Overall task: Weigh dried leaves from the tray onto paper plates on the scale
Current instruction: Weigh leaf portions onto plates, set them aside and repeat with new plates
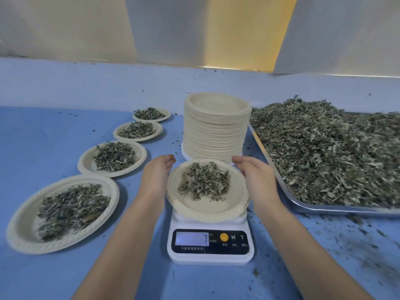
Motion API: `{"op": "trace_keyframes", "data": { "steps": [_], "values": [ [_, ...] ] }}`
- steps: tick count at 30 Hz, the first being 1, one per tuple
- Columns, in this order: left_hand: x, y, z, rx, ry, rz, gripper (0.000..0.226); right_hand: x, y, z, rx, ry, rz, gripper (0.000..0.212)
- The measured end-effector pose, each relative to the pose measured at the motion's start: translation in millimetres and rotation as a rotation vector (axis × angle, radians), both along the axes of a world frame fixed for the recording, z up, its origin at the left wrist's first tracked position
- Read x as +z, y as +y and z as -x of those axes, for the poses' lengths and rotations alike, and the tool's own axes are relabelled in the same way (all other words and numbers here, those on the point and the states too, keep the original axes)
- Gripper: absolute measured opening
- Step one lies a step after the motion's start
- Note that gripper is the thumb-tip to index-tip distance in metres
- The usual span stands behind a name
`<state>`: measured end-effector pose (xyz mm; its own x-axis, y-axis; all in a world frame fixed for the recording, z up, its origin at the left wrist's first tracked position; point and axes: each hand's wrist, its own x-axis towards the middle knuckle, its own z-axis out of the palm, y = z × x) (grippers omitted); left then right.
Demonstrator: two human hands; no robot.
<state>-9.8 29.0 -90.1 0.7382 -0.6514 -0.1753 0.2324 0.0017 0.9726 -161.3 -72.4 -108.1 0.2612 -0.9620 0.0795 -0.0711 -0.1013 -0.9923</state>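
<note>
Nearest you, the scale (210, 245) carries a paper plate (207, 211) heaped with dried leaves (205, 180). Your left hand (158, 172) and right hand (257, 176) flank its rim, fingers relaxed, clasping nothing. Four filled plates (21, 234) trail away far-left. The plate stack (216, 128) stands behind, and the tray (324, 208) lies right.

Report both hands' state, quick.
Left hand: open, fingers relaxed, at the plate's left rim.
Right hand: open, at its right rim.
</note>
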Motion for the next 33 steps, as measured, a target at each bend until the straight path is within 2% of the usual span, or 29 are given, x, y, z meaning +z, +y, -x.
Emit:
{"op": "trace_keyframes", "data": {
  "steps": [7,10,13,18,22,24,26,28,30,33],
  "values": [
    [2.2,-1.6,-0.2,0.029,0.074,0.04,0.031,2.7,7.1,-6.9,0.003,-0.03,0.056,0.03],
    [4.4,0.8,-9.1,0.068,0.014,0.033,0.021,9.8,10.7,-13.0,-0.007,-0.086,0.047,0.03],
    [9.7,5.8,-25.5,0.091,-0.042,0.025,0.028,24.2,14.9,-26.0,0.006,-0.111,0.061,0.03],
    [32.3,19.3,-64.0,0.09,0.068,0.149,0.042,55.5,22.4,-64.6,0.079,-0.168,0.063,0.03],
    [55.6,33.2,-99.6,0.208,0.059,0.197,0.04,71.5,28.7,-101.1,0.124,-0.095,0.1,0.026],
    [65.7,38.3,-118.2,0.289,0.026,0.204,0.041,77.0,32.0,-118.6,0.184,-0.014,0.105,0.014],
    [73.5,39.6,-136.4,0.375,-0.001,0.199,0.039,80.8,35.1,-136.1,0.293,0.067,0.038,0.013],
    [79.5,38.3,-153.9,0.454,-0.004,0.215,0.037,83.3,37.1,-153.9,0.402,0.109,-0.116,0.016],
    [83.2,34.9,-171.1,0.489,-0.005,0.233,0.036,84.2,36.5,-174.4,0.454,0.053,-0.257,0.013],
    [82.7,26.9,-200.5,0.528,0.021,0.214,0.033,85.4,26.8,-209.6,0.426,-0.089,-0.413,0.012]
  ]
}}
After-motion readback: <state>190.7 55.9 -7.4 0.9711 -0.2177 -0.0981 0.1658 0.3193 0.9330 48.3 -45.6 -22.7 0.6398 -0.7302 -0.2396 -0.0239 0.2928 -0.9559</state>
